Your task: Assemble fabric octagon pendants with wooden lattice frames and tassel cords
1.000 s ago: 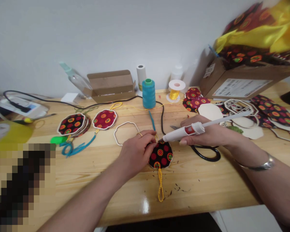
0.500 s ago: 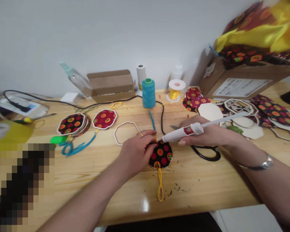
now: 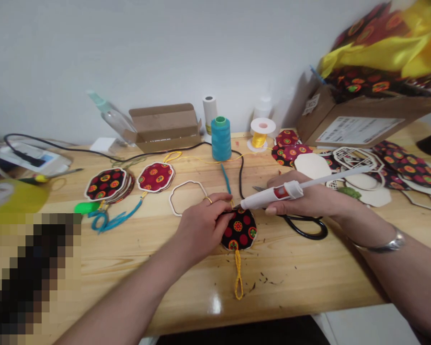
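Head view: the black patch (image 3: 240, 231) lies on the counter (image 3: 122, 268) between the two hands, its yellow loop (image 3: 238, 275) stretching toward the person. The left hand (image 3: 204, 220) has its fingers closed on the patch's upper left edge. The right hand (image 3: 309, 197) has its fingers wrapped around the white glue gun (image 3: 269, 197), whose tip meets the patch's top edge beside the left fingers. Scissors (image 3: 311, 231) lie partly beneath the right hand; a pale frame (image 3: 171, 201) sits just beyond the left, near a blue spool (image 3: 221, 142).
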The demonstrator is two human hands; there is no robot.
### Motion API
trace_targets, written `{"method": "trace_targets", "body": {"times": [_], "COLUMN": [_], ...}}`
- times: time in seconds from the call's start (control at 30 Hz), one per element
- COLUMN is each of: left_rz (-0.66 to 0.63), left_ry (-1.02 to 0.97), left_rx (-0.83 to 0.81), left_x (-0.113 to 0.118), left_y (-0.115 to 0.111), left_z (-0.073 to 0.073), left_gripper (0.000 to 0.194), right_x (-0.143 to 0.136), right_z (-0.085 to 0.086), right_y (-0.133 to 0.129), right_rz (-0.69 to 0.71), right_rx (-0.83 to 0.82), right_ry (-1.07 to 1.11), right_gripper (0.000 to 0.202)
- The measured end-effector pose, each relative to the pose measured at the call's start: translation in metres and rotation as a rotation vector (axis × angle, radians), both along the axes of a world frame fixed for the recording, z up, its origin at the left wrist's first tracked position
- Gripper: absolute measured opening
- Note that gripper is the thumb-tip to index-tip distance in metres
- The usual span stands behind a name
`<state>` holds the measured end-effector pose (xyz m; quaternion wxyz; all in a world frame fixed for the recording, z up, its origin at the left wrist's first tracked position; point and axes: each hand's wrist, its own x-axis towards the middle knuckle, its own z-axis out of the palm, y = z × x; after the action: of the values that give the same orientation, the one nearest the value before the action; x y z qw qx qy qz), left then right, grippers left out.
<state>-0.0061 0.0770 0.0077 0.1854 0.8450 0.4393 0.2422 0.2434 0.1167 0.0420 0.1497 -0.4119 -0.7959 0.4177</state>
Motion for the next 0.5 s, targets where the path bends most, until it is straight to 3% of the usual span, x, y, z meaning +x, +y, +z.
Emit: {"method": "trace_targets", "body": {"times": [0.5], "left_rz": [0.081], "left_ry": [-0.040], "left_rx": [-0.017], "left_x": [0.0020], "left_y": [0.0014], "left_z": [0.0001], "left_gripper": [0.004], "right_x": [0.0079], "right_z": [0.0090], "right_y": [0.0011], "right_rz": [-0.091], "right_rx": [0.008], "right_ry": [0.097], "right_gripper": [0.041]}}
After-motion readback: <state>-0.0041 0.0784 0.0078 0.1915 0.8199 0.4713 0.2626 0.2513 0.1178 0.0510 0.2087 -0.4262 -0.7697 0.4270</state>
